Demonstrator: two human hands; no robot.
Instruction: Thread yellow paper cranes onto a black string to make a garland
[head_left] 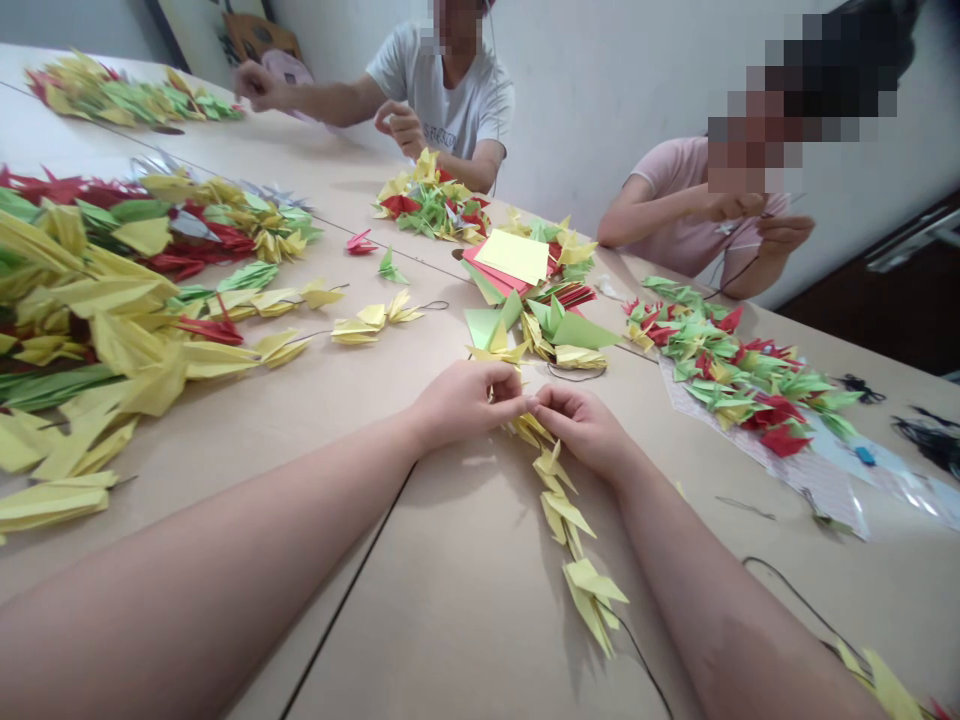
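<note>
My left hand and my right hand meet over the middle of the table, fingers closed in a pinch. Between their fingertips is the upper end of a string of yellow paper cranes; the exact bit pinched is hidden. From there the strand runs down toward me, its dark cord trailing past the lowest crane. Just beyond my hands lie more yellow folded cranes and a loop of cord. Behind them is a stack of red, green and yellow paper sheets.
Strung cranes in several colours pile up on the left; another crane garland lies at the right on a plastic sheet. Dark cords sit at the right edge. Two people work across the table, which has dark seams.
</note>
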